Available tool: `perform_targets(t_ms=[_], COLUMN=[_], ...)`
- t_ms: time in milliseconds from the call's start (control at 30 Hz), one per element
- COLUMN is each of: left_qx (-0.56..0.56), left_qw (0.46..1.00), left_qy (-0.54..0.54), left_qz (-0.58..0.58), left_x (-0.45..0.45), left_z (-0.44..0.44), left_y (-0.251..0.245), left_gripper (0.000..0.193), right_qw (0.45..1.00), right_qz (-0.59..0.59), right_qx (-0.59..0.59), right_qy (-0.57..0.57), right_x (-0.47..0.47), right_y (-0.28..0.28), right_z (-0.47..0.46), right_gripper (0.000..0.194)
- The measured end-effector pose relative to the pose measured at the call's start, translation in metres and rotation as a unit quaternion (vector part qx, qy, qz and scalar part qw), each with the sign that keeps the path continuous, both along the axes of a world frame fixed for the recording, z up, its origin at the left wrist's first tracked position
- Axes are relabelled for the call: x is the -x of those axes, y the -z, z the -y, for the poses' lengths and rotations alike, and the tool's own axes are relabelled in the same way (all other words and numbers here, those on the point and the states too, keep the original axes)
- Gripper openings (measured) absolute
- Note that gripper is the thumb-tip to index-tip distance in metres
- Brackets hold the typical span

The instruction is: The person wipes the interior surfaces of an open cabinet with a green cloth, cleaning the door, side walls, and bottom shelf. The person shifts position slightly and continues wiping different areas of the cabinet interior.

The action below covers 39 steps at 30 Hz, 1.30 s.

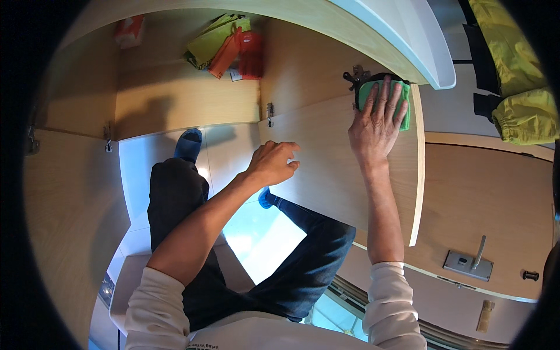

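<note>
My right hand (377, 118) lies flat with fingers spread over a green cloth (403, 114), pressing it to the upper part of an open wooden cabinet door (341, 162). A dark thing shows behind the cloth's top edge; I cannot tell what it is. Close by on the left is a metal hinge (361, 74). My left hand (275, 162) hovers before the same door, fingers loosely curled and apart, holding nothing. The cabinet (188, 103) stands open in front of me, with another open door (65, 197) on the left.
Inside the cabinet lie yellow-green and red packets (236, 48) and a red-and-white packet (130, 30). A white rounded edge (444, 65) overhangs at upper right. Beyond are a yellow-green jacket (520, 87) and a door handle (479, 253). My legs (306, 262) straddle the tiled floor (258, 236).
</note>
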<state>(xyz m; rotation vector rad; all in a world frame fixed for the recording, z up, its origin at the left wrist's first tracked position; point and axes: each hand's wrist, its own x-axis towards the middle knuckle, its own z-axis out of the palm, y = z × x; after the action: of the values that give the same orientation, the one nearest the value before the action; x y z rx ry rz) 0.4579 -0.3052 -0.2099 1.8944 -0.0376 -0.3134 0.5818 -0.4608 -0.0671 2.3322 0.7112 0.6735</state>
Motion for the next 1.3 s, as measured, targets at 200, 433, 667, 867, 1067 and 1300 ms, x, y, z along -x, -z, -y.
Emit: perform_targets(t_ms=[200, 433, 667, 867, 1067, 1300], left_qx=[0.001, 0.015, -0.002, 0.013, 0.005, -0.001], left_qw=[1.000, 1.000, 1.000, 1.000, 1.000, 0.999], left_qy=[0.003, -0.002, 0.001, 0.000, -0.010, -0.031], left_qz=[0.015, 0.010, -0.008, 0.004, 0.010, 0.010], left_x=[0.001, 0.005, 0.005, 0.004, 0.004, 0.004], left_z=[0.004, -0.010, -0.016, -0.015, -0.017, -0.021], left_y=[-0.002, -0.005, -0.007, -0.010, -0.004, -0.002], left_gripper=[0.038, 0.036, 0.040, 0.040, 0.040, 0.039], right_qw=[0.997, 0.985, 0.992, 0.990, 0.992, 0.944], right_qz=[-0.069, -0.148, -0.081, -0.113, -0.091, -0.218], right_qx=[0.010, 0.089, 0.086, 0.080, 0.089, 0.247], right_qy=[0.029, -0.013, -0.050, 0.005, -0.026, 0.008], right_x=[0.052, 0.028, -0.018, 0.040, -0.002, 0.041], right_y=[0.012, 0.077, 0.100, 0.081, 0.113, 0.160], right_z=[0.039, 0.032, -0.003, 0.029, 0.013, 0.034], right_gripper=[0.073, 0.071, 0.064, 0.067, 0.069, 0.063])
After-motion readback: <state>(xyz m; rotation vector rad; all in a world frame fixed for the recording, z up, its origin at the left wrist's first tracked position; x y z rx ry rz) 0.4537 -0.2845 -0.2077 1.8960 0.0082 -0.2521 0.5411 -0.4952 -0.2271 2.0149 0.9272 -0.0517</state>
